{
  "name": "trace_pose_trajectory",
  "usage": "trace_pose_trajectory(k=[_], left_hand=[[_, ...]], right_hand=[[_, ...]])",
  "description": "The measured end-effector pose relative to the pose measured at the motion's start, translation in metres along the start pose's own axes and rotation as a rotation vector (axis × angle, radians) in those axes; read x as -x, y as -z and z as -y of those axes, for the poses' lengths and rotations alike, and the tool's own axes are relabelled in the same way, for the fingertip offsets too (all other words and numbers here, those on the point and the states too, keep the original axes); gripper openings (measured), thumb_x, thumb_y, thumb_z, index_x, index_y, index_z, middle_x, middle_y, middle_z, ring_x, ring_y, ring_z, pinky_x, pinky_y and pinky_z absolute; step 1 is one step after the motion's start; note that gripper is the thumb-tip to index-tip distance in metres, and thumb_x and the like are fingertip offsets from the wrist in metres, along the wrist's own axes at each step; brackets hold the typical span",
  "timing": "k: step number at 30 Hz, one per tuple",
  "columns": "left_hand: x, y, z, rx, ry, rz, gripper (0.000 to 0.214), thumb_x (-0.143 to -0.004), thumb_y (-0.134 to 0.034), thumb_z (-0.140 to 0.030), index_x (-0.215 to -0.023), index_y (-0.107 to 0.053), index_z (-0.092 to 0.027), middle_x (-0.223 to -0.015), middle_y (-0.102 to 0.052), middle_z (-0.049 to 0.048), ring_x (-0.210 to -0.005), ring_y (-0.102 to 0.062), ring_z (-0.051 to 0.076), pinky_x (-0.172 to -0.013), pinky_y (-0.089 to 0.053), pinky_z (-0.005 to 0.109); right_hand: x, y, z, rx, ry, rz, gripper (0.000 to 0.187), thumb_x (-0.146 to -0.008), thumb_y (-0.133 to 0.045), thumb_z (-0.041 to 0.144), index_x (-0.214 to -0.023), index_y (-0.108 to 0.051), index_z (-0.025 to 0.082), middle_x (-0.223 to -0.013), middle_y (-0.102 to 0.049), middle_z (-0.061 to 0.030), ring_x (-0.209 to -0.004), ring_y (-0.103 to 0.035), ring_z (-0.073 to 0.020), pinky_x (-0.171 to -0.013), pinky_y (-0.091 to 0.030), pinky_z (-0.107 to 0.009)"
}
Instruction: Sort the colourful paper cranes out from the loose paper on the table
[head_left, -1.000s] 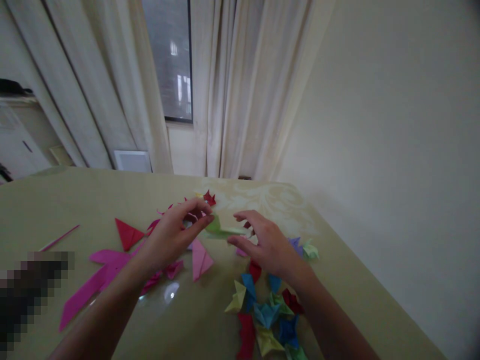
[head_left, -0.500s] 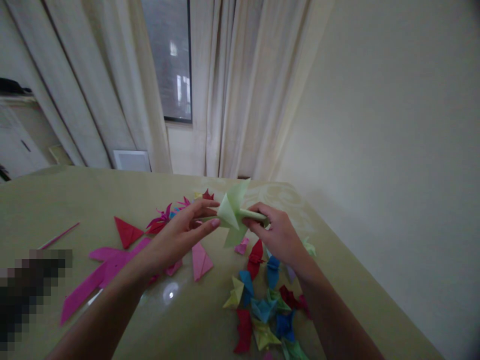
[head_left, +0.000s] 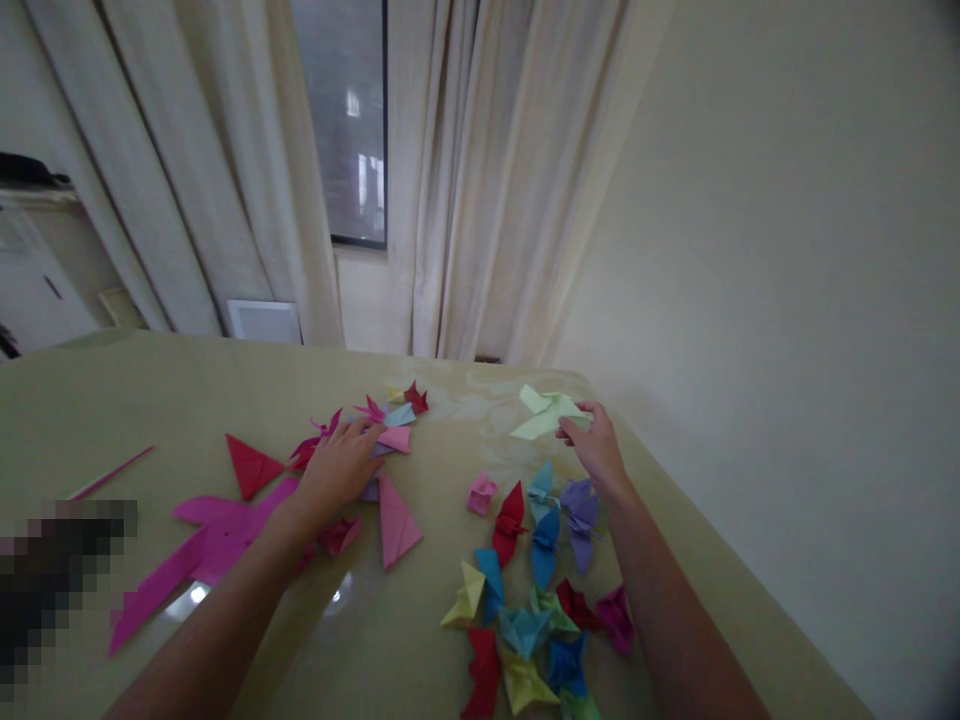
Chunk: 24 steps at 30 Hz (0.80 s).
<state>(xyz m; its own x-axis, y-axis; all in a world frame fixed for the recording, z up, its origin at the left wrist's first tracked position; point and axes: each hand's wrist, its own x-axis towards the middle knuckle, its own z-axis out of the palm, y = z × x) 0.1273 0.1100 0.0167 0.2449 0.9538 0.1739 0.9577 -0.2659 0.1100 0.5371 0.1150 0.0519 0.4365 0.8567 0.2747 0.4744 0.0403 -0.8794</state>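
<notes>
In my right hand (head_left: 600, 440) is a pale green origami figure (head_left: 547, 412) with pointed wings, gripped at its right end near the table's far right side. My left hand (head_left: 346, 458) lies palm down over a cluster of folded paper at the left, fingers stretched out. Beside its fingertips are a pink folded piece (head_left: 395, 438), a light blue piece (head_left: 400, 415) and a magenta origami flower (head_left: 370, 408). A larger magenta paper shape (head_left: 225, 540) is partly behind my left forearm. What lies under my left palm is hidden.
Several coloured origami figures crowd the right front, including a red one (head_left: 508, 525), a purple one (head_left: 580, 520) and a teal one (head_left: 525, 630). A red triangle (head_left: 251, 467) and a pink triangle (head_left: 397, 522) lie leftward. A thin pink stick (head_left: 112, 474) rests far left.
My right hand has moved right with the pale green origami figure. My left hand has left that figure and moved down-left onto the paper cluster.
</notes>
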Motion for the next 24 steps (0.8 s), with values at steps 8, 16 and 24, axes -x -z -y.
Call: trace_pose_trajectory(k=[8,16,24], left_hand=[[0.004,0.017,-0.008,0.067,-0.064,0.062,0.032,-0.097,-0.055,-0.020,-0.122,-0.073,-0.025,-0.147,-0.060,0.0132,-0.139,-0.051,0.037,-0.114,-0.042,0.058],[0.017,0.033,-0.036,0.070,-0.184,0.390,0.034,-0.076,-0.067,-0.010,-0.101,-0.079,-0.029,-0.137,-0.065,0.0084,-0.137,-0.049,0.037,-0.110,-0.037,0.062],[0.014,0.041,-0.039,0.153,-0.190,0.326,0.013,-0.084,-0.066,-0.014,-0.088,-0.075,-0.023,-0.111,-0.076,0.0071,-0.118,-0.063,0.032,-0.110,-0.035,0.055]], right_hand=[[0.000,0.012,-0.008,0.617,0.187,-0.114,0.056,-0.084,-0.067,0.036,-0.135,-0.056,0.015,-0.123,-0.067,-0.0223,-0.114,-0.068,-0.0372,-0.099,-0.053,-0.051],[0.027,0.001,0.048,0.398,0.554,-0.030,0.044,-0.090,-0.067,0.041,-0.128,-0.063,0.018,-0.126,-0.066,-0.0172,-0.123,-0.062,-0.0343,-0.110,-0.049,-0.054],[0.081,-0.001,0.108,0.233,0.644,0.214,0.031,-0.098,-0.067,0.038,-0.123,-0.067,0.020,-0.123,-0.071,-0.0120,-0.118,-0.067,-0.0287,-0.106,-0.052,-0.048]])
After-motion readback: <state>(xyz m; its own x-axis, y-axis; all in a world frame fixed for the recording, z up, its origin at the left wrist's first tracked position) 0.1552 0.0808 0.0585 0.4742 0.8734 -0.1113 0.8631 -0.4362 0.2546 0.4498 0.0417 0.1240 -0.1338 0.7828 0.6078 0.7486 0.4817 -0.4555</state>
